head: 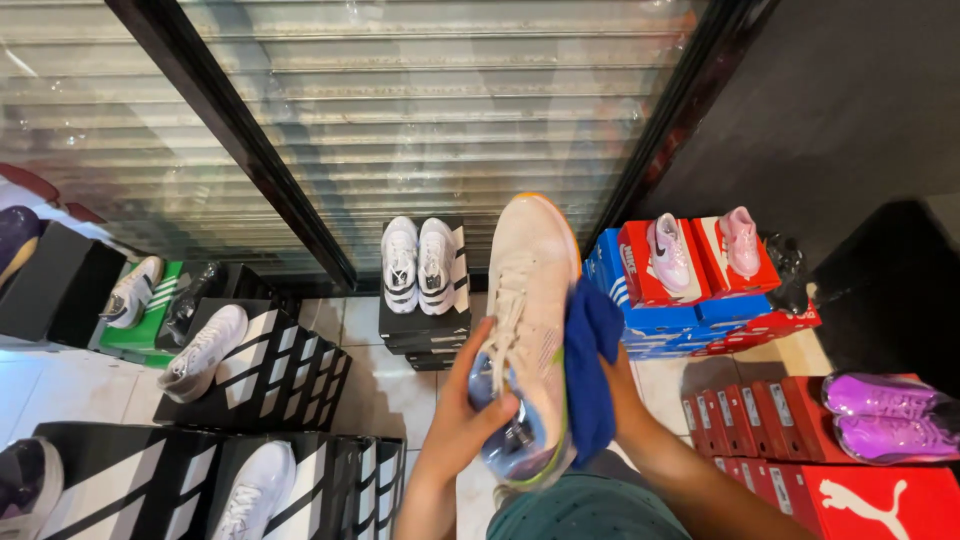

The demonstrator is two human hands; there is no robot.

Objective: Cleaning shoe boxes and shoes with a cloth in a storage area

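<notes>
Fingers of the left hand [468, 408] wrap the heel of a cream sneaker [527, 300], toe pointing away; the right hand [618, 385] presses a blue cloth [590, 370] against its side, fingers hidden. Beyond sit white sneakers [419, 262] on black boxes [425, 330]

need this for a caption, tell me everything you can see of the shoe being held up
The shoe is a pale cream sneaker with matching laces, an orange edge at the toe and a light blue, translucent-looking heel with a green streak. It is held toe-up above the tiled floor. The left hand grips its heel end; the right hand, mostly hidden, presses a blue cloth against its side.
</notes>
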